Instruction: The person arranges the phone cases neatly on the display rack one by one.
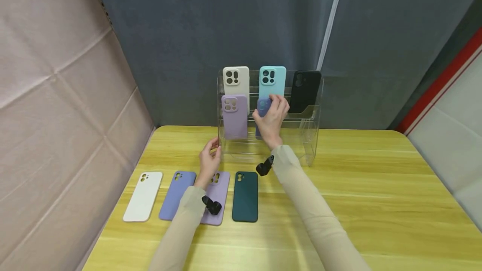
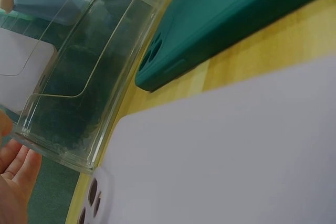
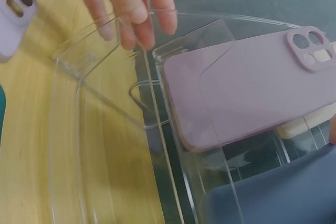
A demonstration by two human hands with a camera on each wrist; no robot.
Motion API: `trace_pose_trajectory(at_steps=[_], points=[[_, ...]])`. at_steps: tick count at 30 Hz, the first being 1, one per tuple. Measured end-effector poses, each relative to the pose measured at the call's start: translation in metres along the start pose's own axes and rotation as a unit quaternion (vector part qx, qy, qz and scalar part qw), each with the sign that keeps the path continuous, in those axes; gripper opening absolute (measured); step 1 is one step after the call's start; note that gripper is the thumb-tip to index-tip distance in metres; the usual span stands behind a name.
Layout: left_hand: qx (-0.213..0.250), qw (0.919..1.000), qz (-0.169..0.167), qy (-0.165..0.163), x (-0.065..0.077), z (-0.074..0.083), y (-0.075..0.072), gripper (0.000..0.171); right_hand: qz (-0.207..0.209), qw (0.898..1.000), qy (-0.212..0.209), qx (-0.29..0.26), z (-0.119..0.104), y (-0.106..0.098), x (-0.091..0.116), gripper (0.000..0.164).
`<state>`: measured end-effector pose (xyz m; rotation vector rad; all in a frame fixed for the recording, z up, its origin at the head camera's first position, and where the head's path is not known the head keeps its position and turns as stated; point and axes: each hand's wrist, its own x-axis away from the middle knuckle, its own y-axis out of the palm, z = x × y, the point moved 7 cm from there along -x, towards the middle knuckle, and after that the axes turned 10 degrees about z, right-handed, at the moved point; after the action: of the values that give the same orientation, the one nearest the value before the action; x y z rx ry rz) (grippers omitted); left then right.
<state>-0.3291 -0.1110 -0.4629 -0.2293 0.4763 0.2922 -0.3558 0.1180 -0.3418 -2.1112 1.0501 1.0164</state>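
Note:
My right hand (image 1: 272, 121) holds a blue phone case (image 1: 262, 108) by its upper part, in the front tier of a clear display stand (image 1: 260, 150). In the right wrist view, the lower part of this blue case (image 3: 273, 187) shows beside a light purple case (image 3: 236, 87). At the stand's left side, my left hand (image 1: 209, 163) has thumb and fingers about the clear side edge; its fingers (image 2: 23, 169) show there in the left wrist view. Behind the blue case stands a turquoise case (image 1: 276, 83). A purple case (image 1: 235, 122) stands left of it.
The back tier also bears a cream case (image 1: 241, 80) and a black case (image 1: 306, 91). On the wooden table (image 1: 376, 187) lie a white case (image 1: 143, 198), a periwinkle case (image 1: 175, 198), a purple case (image 1: 222, 198), partly under my left forearm, and a dark green case (image 1: 245, 200).

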Motion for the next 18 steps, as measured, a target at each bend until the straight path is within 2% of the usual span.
trace_pose_trajectory(at_steps=[4, 7, 9, 13, 14, 16, 18], points=[[0.005, 1.0, -0.002, -0.005, 0.0, -0.001, 0.0, 0.031, -0.006, 1.0, -0.01, 0.008, 0.0, 0.0, 0.001, 0.058], [0.013, 0.9999, -0.001, 0.004, 0.0, 0.001, 0.0, 0.031, -0.01, 1.0, -0.015, 0.012, -0.001, -0.001, 0.0, 0.057], [0.014, 0.9999, -0.003, 0.007, 0.001, 0.013, -0.002, 0.03, -0.014, 1.0, -0.018, 0.013, -0.002, -0.002, -0.001, 0.057], [0.012, 0.9999, -0.005, 0.004, 0.001, 0.014, -0.002, 0.03, -0.026, 0.999, -0.022, 0.022, -0.002, -0.002, -0.002, 0.058], [0.009, 0.9999, -0.007, -0.002, 0.001, 0.014, -0.002, 0.03, -0.03, 0.999, -0.021, 0.025, -0.003, -0.002, -0.002, 0.058], [0.008, 0.9999, -0.005, -0.005, 0.001, 0.003, 0.0, 0.031, -0.038, 0.999, -0.019, 0.029, -0.003, -0.002, -0.002, 0.057], [0.006, 0.9999, -0.005, -0.009, 0.001, 0.002, 0.0, 0.031, -0.045, 0.998, -0.015, 0.032, -0.004, -0.003, -0.003, 0.055]])
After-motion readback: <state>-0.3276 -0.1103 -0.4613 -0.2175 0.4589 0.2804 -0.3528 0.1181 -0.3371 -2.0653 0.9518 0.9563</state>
